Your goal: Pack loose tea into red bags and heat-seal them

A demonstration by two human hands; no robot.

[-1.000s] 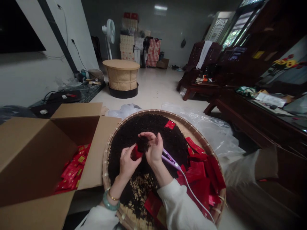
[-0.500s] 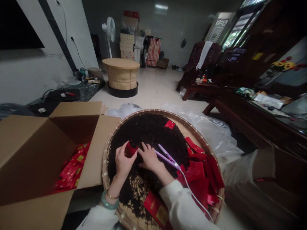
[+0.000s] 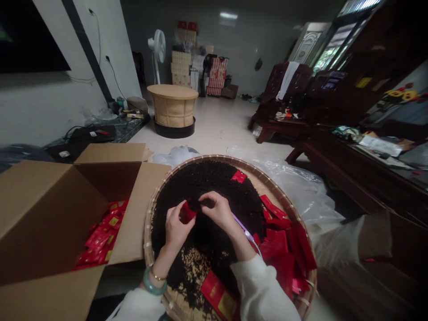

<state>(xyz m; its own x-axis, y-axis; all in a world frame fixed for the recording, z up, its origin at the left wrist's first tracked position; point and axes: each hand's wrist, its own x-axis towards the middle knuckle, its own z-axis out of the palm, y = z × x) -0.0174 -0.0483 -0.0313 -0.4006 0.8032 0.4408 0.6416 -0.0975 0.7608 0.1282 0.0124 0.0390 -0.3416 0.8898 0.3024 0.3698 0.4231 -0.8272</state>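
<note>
A big open cardboard box (image 3: 50,214) sits well out to the side of her left hand, red packets (image 3: 100,238) heaped in its bottom. Under both hands lies a round woven tray (image 3: 267,180) spread with dark loose tea (image 3: 207,178) — a pile of empty red pouches (image 3: 284,245) beyond the right wrist, a slim pink sealer (image 3: 242,227) half hidden beneath it. The left hand (image 3: 175,227) is clamped on a small red pouch (image 3: 186,213), mouth up. Touching it, the right hand (image 3: 219,209) has its fingertips pinched together on a tuft of tea — right at the pouch's opening.
</note>
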